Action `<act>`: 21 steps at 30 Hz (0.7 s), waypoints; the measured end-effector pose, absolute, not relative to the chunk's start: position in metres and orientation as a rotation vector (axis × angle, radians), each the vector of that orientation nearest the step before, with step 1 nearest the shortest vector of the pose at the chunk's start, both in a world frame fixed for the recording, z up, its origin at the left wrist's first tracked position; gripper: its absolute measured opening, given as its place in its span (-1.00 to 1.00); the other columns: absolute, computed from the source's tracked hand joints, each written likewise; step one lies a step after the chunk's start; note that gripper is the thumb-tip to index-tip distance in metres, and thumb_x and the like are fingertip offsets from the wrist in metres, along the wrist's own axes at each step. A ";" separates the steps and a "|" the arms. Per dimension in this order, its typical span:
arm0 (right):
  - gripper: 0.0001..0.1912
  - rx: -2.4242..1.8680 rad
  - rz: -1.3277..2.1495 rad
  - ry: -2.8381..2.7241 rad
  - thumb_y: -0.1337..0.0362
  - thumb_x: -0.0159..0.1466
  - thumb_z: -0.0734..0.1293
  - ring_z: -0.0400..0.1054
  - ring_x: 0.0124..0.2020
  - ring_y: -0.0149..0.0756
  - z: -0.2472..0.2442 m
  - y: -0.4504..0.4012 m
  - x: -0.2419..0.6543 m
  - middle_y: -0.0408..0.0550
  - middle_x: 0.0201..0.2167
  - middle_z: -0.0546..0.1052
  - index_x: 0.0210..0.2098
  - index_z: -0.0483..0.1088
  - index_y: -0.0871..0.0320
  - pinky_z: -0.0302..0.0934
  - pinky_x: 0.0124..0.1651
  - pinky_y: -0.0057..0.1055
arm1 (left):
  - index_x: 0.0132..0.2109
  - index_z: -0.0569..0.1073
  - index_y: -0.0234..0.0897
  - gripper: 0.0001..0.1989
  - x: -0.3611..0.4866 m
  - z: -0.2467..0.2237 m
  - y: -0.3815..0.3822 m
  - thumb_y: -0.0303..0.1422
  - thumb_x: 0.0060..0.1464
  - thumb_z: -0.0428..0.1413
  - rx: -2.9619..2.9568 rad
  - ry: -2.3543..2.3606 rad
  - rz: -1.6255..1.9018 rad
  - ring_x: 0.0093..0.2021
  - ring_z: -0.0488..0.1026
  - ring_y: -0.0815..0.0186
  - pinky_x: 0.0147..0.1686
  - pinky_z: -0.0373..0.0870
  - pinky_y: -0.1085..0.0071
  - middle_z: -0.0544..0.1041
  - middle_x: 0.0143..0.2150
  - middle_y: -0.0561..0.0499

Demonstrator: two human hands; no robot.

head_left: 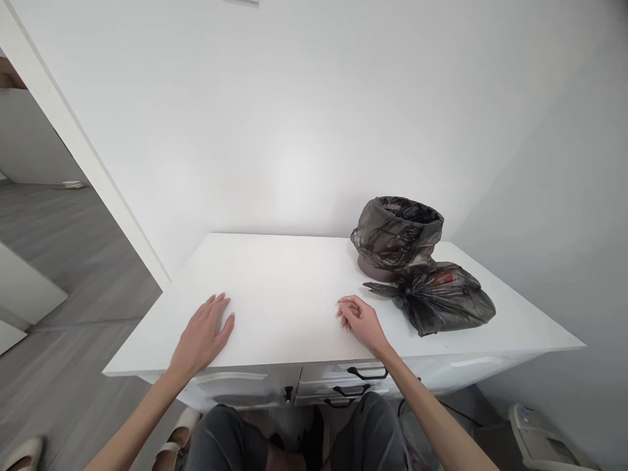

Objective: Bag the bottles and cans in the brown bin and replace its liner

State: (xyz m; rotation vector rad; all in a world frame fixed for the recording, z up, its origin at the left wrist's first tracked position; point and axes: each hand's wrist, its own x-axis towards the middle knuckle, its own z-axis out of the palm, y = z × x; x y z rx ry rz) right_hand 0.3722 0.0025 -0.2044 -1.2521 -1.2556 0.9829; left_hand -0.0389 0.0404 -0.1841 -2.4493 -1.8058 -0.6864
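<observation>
My left hand (203, 333) lies palm down on the white cabinet top (275, 314), its fingers stretched out and the thumb apart. It holds nothing. Resting on the same top, my right hand (360, 320) is loosely curled, with fingertips slightly apart and nothing visible in them. Just to its right lies a knotted dark plastic bag (446, 301) with something reddish showing through; its twisted end points toward that hand without touching. Behind the knotted bag stands a small brownish bin (375, 269) lined with a dark plastic bag (392, 239), its mouth open upward.
A white wall (284, 118) rises behind the cabinet. Black handles (367, 373) stick out from the drawers in front, above my knees. Shoes (176, 441) lie on the grey floor to the left. A pale device (544, 438) stands at the lower right.
</observation>
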 end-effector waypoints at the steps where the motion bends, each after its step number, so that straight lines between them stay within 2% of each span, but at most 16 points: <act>1: -0.59 -1.254 0.985 -1.247 -0.12 0.34 0.39 0.38 -0.52 -0.35 -0.204 0.002 0.371 -0.10 -0.38 0.56 -0.14 0.45 0.12 0.20 -0.45 -0.39 | 0.32 0.41 -0.29 -0.41 -0.038 -0.184 0.040 0.00 0.40 -0.11 -2.448 -1.801 -0.691 0.50 0.25 -0.06 0.46 0.23 -0.08 0.39 0.45 -0.17; 6: -0.74 -1.247 0.997 -1.214 0.03 0.31 0.38 0.38 -0.52 -0.35 -0.200 0.001 0.371 -0.15 -0.44 0.53 -0.22 0.41 0.10 0.20 -0.45 -0.41 | 0.31 0.41 -0.27 -0.43 -0.037 -0.184 0.040 -0.02 0.40 -0.10 -2.438 -1.788 -0.709 0.48 0.27 -0.06 0.45 0.24 -0.08 0.42 0.43 -0.17; 11: -0.87 -1.226 1.009 -1.189 0.15 0.31 0.29 0.37 -0.54 -0.36 -0.200 0.001 0.373 -0.21 -0.48 0.49 -0.28 0.35 0.07 0.22 -0.43 -0.41 | 0.31 0.40 -0.26 -0.44 -0.035 -0.183 0.039 -0.02 0.40 -0.10 -2.432 -1.805 -0.717 0.49 0.26 -0.05 0.46 0.23 -0.08 0.40 0.44 -0.16; 21: -0.87 -1.211 1.035 -1.174 0.21 0.28 0.21 0.34 -0.53 -0.33 -0.201 0.000 0.375 -0.22 -0.52 0.44 -0.37 0.33 0.06 0.20 -0.43 -0.39 | 0.33 0.39 -0.27 -0.41 -0.034 -0.182 0.038 0.00 0.40 -0.12 -2.438 -1.857 -0.693 0.52 0.21 -0.03 0.46 0.22 -0.09 0.38 0.46 -0.13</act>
